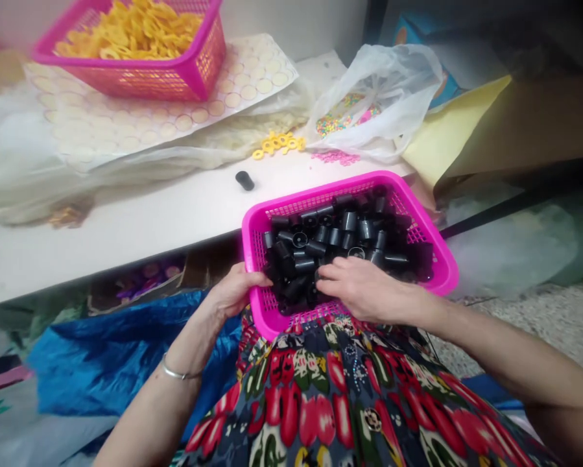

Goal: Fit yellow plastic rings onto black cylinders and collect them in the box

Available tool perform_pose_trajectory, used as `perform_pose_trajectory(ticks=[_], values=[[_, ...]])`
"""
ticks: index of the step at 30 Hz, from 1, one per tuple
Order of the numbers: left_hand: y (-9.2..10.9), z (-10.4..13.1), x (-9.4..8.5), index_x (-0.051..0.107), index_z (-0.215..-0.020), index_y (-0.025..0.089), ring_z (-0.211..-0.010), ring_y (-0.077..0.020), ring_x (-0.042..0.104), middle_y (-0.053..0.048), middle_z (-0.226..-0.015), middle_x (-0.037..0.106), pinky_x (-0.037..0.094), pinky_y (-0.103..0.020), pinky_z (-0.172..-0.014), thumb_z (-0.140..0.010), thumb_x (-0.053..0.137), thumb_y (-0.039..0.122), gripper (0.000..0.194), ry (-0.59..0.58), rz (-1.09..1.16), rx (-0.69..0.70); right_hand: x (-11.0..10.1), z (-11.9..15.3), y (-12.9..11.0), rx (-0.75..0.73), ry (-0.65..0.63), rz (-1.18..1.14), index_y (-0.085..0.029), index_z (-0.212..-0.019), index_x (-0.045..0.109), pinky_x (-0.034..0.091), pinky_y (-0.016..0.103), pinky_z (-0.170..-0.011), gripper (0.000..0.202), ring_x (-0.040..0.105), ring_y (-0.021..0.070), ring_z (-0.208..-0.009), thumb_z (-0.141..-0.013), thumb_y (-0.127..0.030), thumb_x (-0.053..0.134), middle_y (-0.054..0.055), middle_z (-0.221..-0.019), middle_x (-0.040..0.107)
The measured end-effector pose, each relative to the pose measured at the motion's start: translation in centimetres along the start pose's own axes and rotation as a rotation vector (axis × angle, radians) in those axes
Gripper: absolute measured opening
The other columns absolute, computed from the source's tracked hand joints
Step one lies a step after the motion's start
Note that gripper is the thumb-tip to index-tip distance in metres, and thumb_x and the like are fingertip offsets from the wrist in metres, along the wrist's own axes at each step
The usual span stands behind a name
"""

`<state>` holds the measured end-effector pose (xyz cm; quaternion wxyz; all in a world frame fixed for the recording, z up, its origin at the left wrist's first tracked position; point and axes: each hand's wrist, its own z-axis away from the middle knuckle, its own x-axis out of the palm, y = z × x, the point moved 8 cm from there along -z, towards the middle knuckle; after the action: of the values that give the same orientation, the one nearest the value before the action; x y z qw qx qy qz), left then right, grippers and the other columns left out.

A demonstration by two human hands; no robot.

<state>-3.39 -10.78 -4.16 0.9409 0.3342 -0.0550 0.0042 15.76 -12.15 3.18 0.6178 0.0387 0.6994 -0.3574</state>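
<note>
A pink plastic basket (441, 275) full of black cylindrical parts (349, 222) rests against the front of my patterned clothing, its far side at the table edge. My left hand (237, 287) grips the basket's left rim, thumb over the edge. Inside the basket, my right hand (352, 282) lies over the black parts, fingers curled down among them; whatever its fingertips touch is hidden. One black part (245, 180) lies alone on the white table beyond the basket.
Another pink basket (198, 78) with yellow pieces (135, 29) stands at the back left on a circle-patterned sheet (266, 68). Small yellow pieces (279, 143), pink bits (337, 157) and a plastic bag (393, 84) with coloured beads lie behind. Blue plastic (91, 357) is below left.
</note>
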Motion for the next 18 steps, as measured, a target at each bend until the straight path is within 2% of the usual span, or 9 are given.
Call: perform_pose_trajectory(ticks=[2, 5, 11, 13, 15, 18], values=[[-0.2, 0.1, 0.2, 0.062, -0.075, 0.009, -0.056, -0.0187, 0.062, -0.004, -0.063, 0.065, 0.055, -0.037, -0.062, -0.049, 0.065, 0.005, 0.027, -0.011, 0.028, 0.006, 1.0, -2.0, -0.6, -0.023, -0.110, 0.101, -0.016, -0.095, 0.058, 0.037, 0.033, -0.067, 0.021, 0.048, 0.0198, -0.082, -0.084, -0.010, 0.042, 0.009, -0.095, 0.054], [0.0, 0.2, 0.3, 0.063, -0.073, 0.009, -0.056, -0.0183, 0.062, -0.003, -0.062, 0.065, 0.055, -0.034, -0.060, -0.048, 0.062, 0.002, 0.026, 0.010, 0.040, 0.060, 1.9, -3.5, -0.1, -0.014, -0.194, 0.203, -0.013, -0.089, 0.059, 0.035, 0.034, -0.067, 0.017, 0.048, 0.0210, -0.082, -0.085, -0.013, 0.042, 0.011, -0.095, 0.052], [0.0, 0.3, 0.1, 0.063, -0.067, 0.009, -0.050, -0.0186, 0.060, -0.003, -0.058, 0.065, 0.054, -0.034, -0.054, -0.047, 0.059, 0.003, 0.021, 0.034, 0.039, 0.102, 2.7, -1.9, 1.8, 0.122, -0.226, 0.191, -0.016, -0.093, 0.056, 0.038, 0.028, -0.062, 0.016, 0.050, 0.0187, -0.082, -0.084, -0.014, 0.043, 0.010, -0.105, 0.049], [0.0, 0.2, 0.1, 0.063, -0.067, 0.009, -0.050, -0.0188, 0.061, -0.003, -0.057, 0.065, 0.054, -0.033, -0.054, -0.047, 0.060, 0.004, 0.021, 0.032, 0.031, 0.110, 2.7, -0.9, 2.4, 0.171, -0.207, 0.153, -0.015, -0.093, 0.055, 0.040, 0.029, -0.065, 0.016, 0.050, 0.0186, -0.084, -0.084, -0.014, 0.042, 0.011, -0.102, 0.050], [0.0, 0.2, 0.0, 0.064, -0.068, 0.009, -0.050, -0.0190, 0.061, -0.003, -0.058, 0.065, 0.054, -0.034, -0.055, -0.048, 0.062, 0.005, 0.021, 0.029, 0.024, 0.113, 2.1, -0.1, 2.9, 0.208, -0.123, 0.043, -0.014, -0.093, 0.055, 0.041, 0.031, -0.071, 0.014, 0.050, 0.0182, -0.084, -0.085, -0.016, 0.043, 0.009, -0.096, 0.052], [0.0, 0.2, -0.1, 0.064, -0.070, 0.009, -0.051, -0.0193, 0.062, -0.004, -0.059, 0.066, 0.054, -0.034, -0.057, -0.050, 0.066, 0.009, 0.021, 0.037, 0.005, 0.106, 0.6, 1.1, 4.0, 0.258, 0.079, -0.341, -0.016, -0.096, 0.053, 0.042, 0.029, -0.071, 0.014, 0.050, 0.0143, -0.078, -0.084, -0.020, 0.048, 0.004, -0.089, 0.053]])
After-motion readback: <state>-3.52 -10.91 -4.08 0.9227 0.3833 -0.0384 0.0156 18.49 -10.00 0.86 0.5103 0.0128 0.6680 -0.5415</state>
